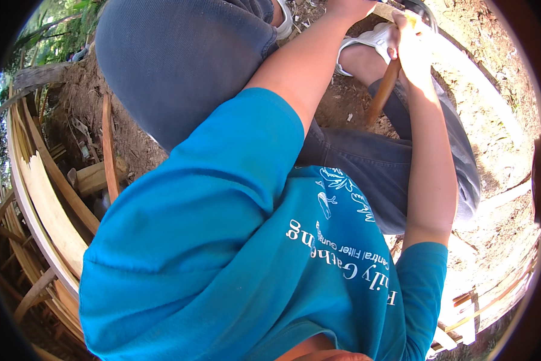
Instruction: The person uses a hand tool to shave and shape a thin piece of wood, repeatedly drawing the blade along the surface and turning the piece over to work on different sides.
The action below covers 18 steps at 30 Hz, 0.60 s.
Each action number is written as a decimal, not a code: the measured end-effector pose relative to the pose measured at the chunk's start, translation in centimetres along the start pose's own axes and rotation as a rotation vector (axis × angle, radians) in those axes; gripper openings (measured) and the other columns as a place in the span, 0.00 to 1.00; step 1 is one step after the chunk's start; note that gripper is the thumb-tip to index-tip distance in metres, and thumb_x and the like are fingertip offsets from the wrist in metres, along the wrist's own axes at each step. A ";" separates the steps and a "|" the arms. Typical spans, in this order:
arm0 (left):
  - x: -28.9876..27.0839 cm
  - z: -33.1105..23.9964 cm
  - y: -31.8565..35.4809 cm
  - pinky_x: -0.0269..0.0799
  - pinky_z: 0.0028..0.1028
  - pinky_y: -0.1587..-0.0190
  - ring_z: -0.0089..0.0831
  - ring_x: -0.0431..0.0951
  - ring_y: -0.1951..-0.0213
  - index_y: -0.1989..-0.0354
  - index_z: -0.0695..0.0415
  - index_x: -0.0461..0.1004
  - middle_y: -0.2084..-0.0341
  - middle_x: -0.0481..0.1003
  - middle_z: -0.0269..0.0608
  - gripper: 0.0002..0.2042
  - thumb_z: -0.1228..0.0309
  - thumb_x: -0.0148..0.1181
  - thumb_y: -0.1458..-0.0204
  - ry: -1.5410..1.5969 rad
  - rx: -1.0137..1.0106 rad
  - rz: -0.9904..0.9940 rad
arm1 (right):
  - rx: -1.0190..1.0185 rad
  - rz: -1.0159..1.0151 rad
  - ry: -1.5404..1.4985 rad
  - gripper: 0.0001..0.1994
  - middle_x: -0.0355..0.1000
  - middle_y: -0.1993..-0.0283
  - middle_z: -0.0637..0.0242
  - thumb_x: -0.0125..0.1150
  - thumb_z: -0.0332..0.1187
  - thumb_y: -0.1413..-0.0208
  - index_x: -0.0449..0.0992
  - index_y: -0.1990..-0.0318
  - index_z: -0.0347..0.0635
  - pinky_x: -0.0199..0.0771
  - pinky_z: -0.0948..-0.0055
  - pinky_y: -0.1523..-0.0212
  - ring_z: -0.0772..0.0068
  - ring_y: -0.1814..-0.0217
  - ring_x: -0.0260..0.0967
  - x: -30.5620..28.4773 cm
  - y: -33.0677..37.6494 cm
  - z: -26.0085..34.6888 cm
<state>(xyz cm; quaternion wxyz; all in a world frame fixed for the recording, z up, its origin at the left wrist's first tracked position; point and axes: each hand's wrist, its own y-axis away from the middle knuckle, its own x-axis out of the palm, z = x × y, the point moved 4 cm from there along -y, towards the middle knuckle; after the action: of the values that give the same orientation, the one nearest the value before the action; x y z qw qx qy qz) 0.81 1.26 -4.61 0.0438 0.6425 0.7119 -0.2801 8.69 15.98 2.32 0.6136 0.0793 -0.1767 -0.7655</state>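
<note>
My right hand (407, 45) is closed round a brown wooden handle (383, 93), whose lower end points down toward my lap. Whatever the handle's other end joins is hidden by the hand. At the top edge of the picture is my left hand (350, 7), partly cut off, its visible fingers curled. What it grips cannot be made out. Between the two hands lies the end of a pale piece of wood (386, 11). Just beyond my right hand shows a dark curved object (425, 11), too cropped to name.
My bent legs in dark trousers (180, 66) and a pale shoe (375, 41) surround the work. Long split wooden strips (48, 204) are stacked at the left, near a wood block (99, 176). Sunlit soil (499, 144) with wood chips spreads to the right; more strips (463, 322) lie lower right.
</note>
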 end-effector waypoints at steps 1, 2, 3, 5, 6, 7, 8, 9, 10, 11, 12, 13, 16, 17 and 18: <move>0.0 0.0 -0.1 0.71 0.48 0.58 0.57 0.76 0.63 0.75 0.57 0.75 0.72 0.75 0.52 0.06 0.71 0.66 0.52 -0.005 0.007 0.005 | 0.002 0.006 0.025 0.12 0.63 0.81 0.75 0.65 0.36 0.37 0.69 0.70 0.47 0.57 0.80 0.86 0.85 0.86 0.56 0.1 0.1 -0.2; -0.1 0.0 0.2 0.71 0.48 0.58 0.57 0.76 0.63 0.75 0.57 0.75 0.72 0.75 0.52 0.06 0.71 0.66 0.52 -0.012 0.003 0.007 | 0.004 0.012 0.049 0.12 0.63 0.81 0.74 0.65 0.36 0.37 0.69 0.70 0.47 0.57 0.80 0.85 0.84 0.86 0.56 0.1 0.3 -0.4; -0.3 -0.1 0.3 0.71 0.48 0.58 0.57 0.76 0.63 0.74 0.57 0.75 0.72 0.75 0.52 0.06 0.71 0.66 0.52 -0.019 0.002 0.006 | 0.001 0.019 0.074 0.12 0.63 0.81 0.74 0.65 0.36 0.37 0.69 0.70 0.47 0.57 0.80 0.85 0.84 0.86 0.56 0.2 0.2 -0.3; -0.4 -0.2 0.3 0.71 0.48 0.58 0.57 0.76 0.63 0.74 0.57 0.76 0.72 0.75 0.52 0.05 0.71 0.66 0.52 -0.037 0.018 0.001 | 0.010 0.028 0.008 0.11 0.63 0.81 0.75 0.65 0.36 0.37 0.70 0.69 0.46 0.57 0.80 0.85 0.85 0.86 0.56 0.4 0.0 0.2; -0.3 -0.1 0.2 0.71 0.48 0.58 0.56 0.76 0.63 0.74 0.56 0.76 0.72 0.75 0.52 0.05 0.72 0.66 0.52 -0.047 0.034 -0.003 | 0.020 0.034 -0.025 0.11 0.63 0.81 0.75 0.65 0.36 0.37 0.70 0.68 0.46 0.58 0.80 0.85 0.85 0.86 0.56 0.6 0.0 0.5; -0.2 0.0 0.2 0.71 0.48 0.58 0.56 0.76 0.63 0.73 0.56 0.76 0.72 0.75 0.52 0.04 0.72 0.66 0.52 -0.058 0.050 -0.007 | 0.072 0.150 0.134 0.11 0.63 0.80 0.75 0.65 0.36 0.36 0.70 0.68 0.45 0.57 0.80 0.85 0.85 0.85 0.56 0.9 0.3 1.0; -0.2 -0.1 0.1 0.71 0.48 0.58 0.56 0.76 0.63 0.73 0.56 0.76 0.72 0.75 0.52 0.04 0.73 0.66 0.52 -0.046 0.041 0.000 | 0.072 0.119 0.136 0.10 0.63 0.80 0.75 0.64 0.35 0.36 0.71 0.67 0.45 0.57 0.81 0.85 0.85 0.85 0.56 0.5 0.1 0.5; -0.2 -0.2 0.1 0.71 0.48 0.58 0.57 0.76 0.63 0.73 0.57 0.76 0.72 0.75 0.52 0.04 0.73 0.65 0.51 -0.035 0.031 0.007 | 0.073 0.088 0.137 0.09 0.63 0.80 0.75 0.64 0.35 0.36 0.71 0.66 0.44 0.56 0.81 0.85 0.85 0.85 0.57 0.0 -0.1 -0.1; -0.2 -0.3 0.0 0.71 0.48 0.58 0.57 0.76 0.62 0.73 0.57 0.77 0.72 0.76 0.52 0.04 0.73 0.65 0.51 -0.024 0.021 0.013 | 0.066 0.048 0.057 0.09 0.63 0.80 0.75 0.64 0.35 0.36 0.72 0.66 0.44 0.56 0.81 0.85 0.85 0.85 0.56 -0.5 -0.4 -0.5; -0.3 -0.5 0.1 0.71 0.48 0.58 0.57 0.76 0.62 0.73 0.57 0.77 0.72 0.76 0.52 0.03 0.73 0.65 0.51 -0.003 0.040 0.000 | 0.067 0.013 -0.023 0.08 0.62 0.80 0.75 0.63 0.35 0.36 0.72 0.65 0.44 0.56 0.81 0.85 0.85 0.85 0.56 -0.7 -0.5 -0.9; -0.3 -0.7 0.0 0.71 0.48 0.58 0.57 0.76 0.63 0.73 0.57 0.77 0.72 0.76 0.52 0.03 0.74 0.65 0.51 0.018 0.059 -0.012 | 0.068 -0.023 -0.104 0.08 0.62 0.79 0.75 0.63 0.34 0.35 0.72 0.64 0.44 0.56 0.81 0.85 0.85 0.84 0.56 -1.0 -0.5 -1.1; -0.4 -0.9 0.0 0.71 0.48 0.58 0.57 0.76 0.63 0.73 0.57 0.77 0.72 0.76 0.52 0.03 0.74 0.64 0.51 0.038 0.078 -0.025 | 0.086 0.012 -0.021 0.07 0.62 0.79 0.75 0.63 0.34 0.35 0.72 0.64 0.44 0.56 0.80 0.85 0.85 0.84 0.55 -1.2 -0.7 -1.4; -0.4 -0.4 -0.2 0.71 0.48 0.57 0.57 0.76 0.62 0.72 0.56 0.77 0.71 0.76 0.51 0.02 0.74 0.64 0.51 0.024 0.028 0.041 | 0.067 0.077 0.064 0.07 0.63 0.78 0.73 0.61 0.33 0.35 0.71 0.63 0.43 0.56 0.80 0.85 0.84 0.84 0.55 -0.7 -0.5 -1.2; -0.4 -0.4 0.0 0.71 0.48 0.57 0.56 0.76 0.61 0.72 0.56 0.77 0.71 0.76 0.51 0.02 0.75 0.64 0.51 0.011 0.025 0.026 | 0.055 0.043 0.018 0.07 0.63 0.78 0.73 0.61 0.33 0.35 0.71 0.63 0.43 0.56 0.80 0.85 0.84 0.84 0.55 -0.5 -0.5 -1.0; -0.3 -0.3 0.1 0.71 0.48 0.56 0.56 0.76 0.61 0.72 0.56 0.77 0.71 0.76 0.51 0.01 0.75 0.64 0.51 -0.003 0.022 0.012 | 0.043 0.009 -0.027 0.07 0.63 0.78 0.73 0.61 0.33 0.35 0.71 0.63 0.43 0.56 0.80 0.85 0.84 0.84 0.55 -0.2 -0.5 -0.5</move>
<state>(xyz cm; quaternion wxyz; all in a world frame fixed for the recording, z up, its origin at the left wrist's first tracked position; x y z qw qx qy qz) 1.09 1.13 -4.24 0.0394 0.6467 0.7049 -0.2889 8.44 16.21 1.68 0.6128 0.0812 -0.2017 -0.7597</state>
